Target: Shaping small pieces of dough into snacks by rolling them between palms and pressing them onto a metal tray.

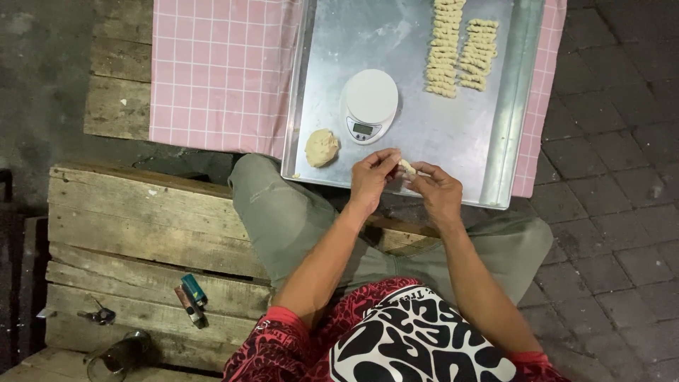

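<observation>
Two rows of shaped dough pieces (456,53) done at tray (495,141) far-right corner, both hands (407,180) pinched together on one small dough piece (407,167) over tray near edge, dough lump (322,147) left beside scale (368,106), near-left corner.

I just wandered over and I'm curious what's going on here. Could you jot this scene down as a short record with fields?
Left hand: pinches one end of a small dough piece
Right hand: grips the same piece's other end
Metal tray: lies on a pink checked cloth
On tray: white kitchen scale, dough ball, two rows of shaped dough pieces
On wooden bench: two lighters, keys, a glass
</observation>
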